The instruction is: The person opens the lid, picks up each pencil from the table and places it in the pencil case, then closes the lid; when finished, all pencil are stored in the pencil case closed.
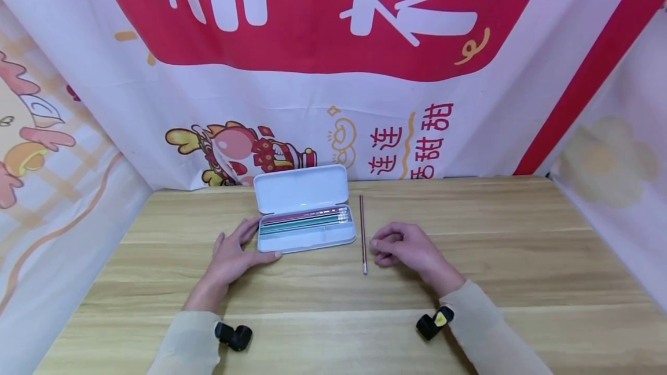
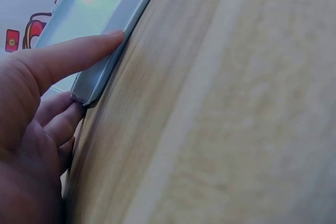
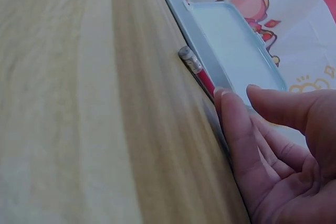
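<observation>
A light-blue pencil case (image 1: 294, 243) lies with its lid raised at the back, several pencils (image 1: 299, 223) in its rear part. My left hand (image 1: 233, 258) holds the case by its left front corner. In the left wrist view the thumb (image 2: 89, 51) lies along the front rim, with fingers at the short side. Right of the case, a dark red pencil (image 1: 363, 236) rests on the table, its eraser end toward me. Beside it is my right hand (image 1: 409, 249), fingers loosely bent and thumb apart from the index finger, holding nothing.
The wooden table (image 1: 500, 236) ends at the back against a white and red printed cloth (image 1: 292, 91). More printed cloth hangs on the left and right sides. A black device (image 1: 234, 337) is strapped at each sleeve.
</observation>
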`<state>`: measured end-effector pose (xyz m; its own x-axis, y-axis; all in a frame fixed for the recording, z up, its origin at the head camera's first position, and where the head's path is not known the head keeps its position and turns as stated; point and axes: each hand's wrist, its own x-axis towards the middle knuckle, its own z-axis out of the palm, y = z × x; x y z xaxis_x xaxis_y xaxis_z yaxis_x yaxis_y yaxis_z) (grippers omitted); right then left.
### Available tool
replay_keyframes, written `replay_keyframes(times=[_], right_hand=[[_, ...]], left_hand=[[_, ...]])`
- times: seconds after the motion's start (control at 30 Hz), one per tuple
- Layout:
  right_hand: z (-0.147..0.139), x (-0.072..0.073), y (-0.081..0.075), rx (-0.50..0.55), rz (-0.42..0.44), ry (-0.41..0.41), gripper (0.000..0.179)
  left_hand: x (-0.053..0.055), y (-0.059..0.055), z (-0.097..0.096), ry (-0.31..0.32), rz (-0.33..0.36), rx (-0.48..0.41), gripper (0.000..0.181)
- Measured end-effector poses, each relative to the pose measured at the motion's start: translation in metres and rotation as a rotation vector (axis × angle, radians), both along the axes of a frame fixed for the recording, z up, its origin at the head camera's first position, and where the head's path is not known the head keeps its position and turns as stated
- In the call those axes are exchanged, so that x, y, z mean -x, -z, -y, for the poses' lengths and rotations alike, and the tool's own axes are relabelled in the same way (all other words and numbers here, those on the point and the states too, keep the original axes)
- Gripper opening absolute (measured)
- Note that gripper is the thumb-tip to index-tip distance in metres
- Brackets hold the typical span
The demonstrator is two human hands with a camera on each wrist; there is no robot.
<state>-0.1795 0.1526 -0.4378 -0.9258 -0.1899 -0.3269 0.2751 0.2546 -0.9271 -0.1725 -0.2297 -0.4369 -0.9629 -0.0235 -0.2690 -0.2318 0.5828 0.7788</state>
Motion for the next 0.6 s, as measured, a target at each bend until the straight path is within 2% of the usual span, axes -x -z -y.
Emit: replay_keyframes(times=[0.13,0.3,0.47,0.6], right_hand=[[-0.001,0.002,0.002,0.033,0.02,0.001,0.024],[0.001,0.001,0.002,0.019,0.009,-0.004,0.027],[0.006,-0.002,-0.001,-0.059,-0.015,-0.003,0.028],[0.012,-0.003,-0.002,-0.164,-0.061,-0.024,0.03]], left_hand=[[0.0,-0.001,0.0,0.005,-0.005,0.001,0.11],[0.0,-0.001,0.0,0.005,-0.004,0.003,0.11],[0.0,0.0,0.0,0.003,-0.001,-0.002,0.111],[0.0,0.001,0.001,0.008,-0.003,0.0,0.112]])
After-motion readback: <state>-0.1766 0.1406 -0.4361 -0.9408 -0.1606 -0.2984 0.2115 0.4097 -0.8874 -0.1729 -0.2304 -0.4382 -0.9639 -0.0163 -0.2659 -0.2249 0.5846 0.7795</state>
